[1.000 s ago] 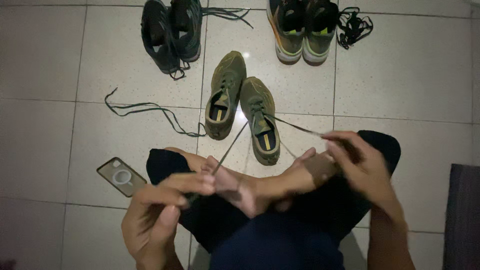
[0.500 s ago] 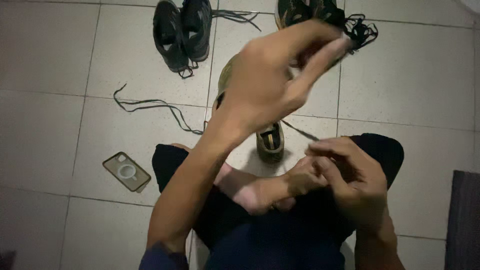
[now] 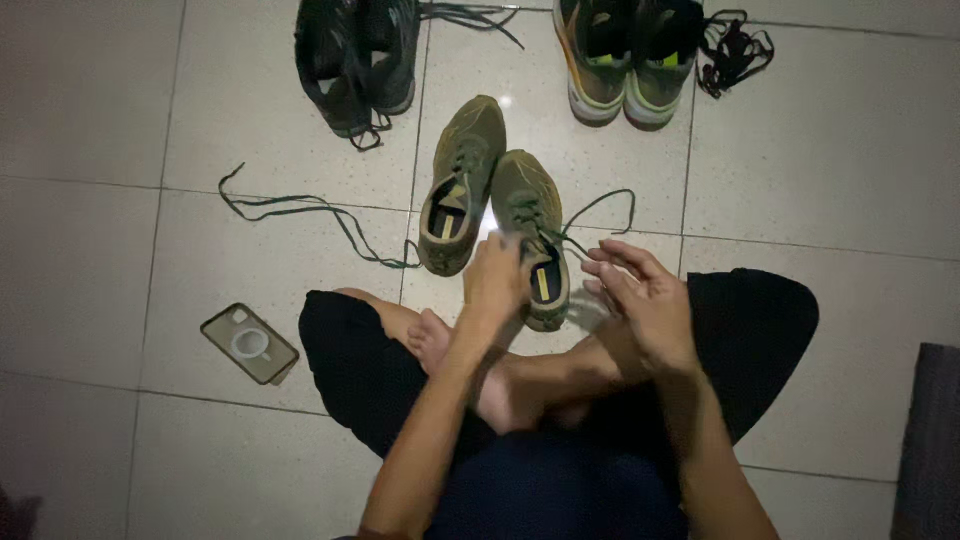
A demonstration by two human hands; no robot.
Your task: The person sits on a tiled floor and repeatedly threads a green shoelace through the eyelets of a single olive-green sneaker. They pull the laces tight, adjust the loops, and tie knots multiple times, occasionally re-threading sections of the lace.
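Both hands meet at one olive shoe (image 3: 530, 215): left (image 3: 495, 275) grips, hiding its collar; right (image 3: 640, 300) spread.

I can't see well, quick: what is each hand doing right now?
Left hand: closed on the olive shoe.
Right hand: fingers spread open beside that shoe; whether it holds the lace cannot be told.

Six sneakers stand on the floor in three pairs: two olive-green sneakers (image 3: 490, 205), two dark sneakers (image 3: 352, 60) and two grey sneakers with bright yellow-green insides (image 3: 625, 55). One loose dark green shoelace (image 3: 310, 215) lies alone, one bundle of black laces (image 3: 735, 50), and one phone in a clear case (image 3: 250, 344).
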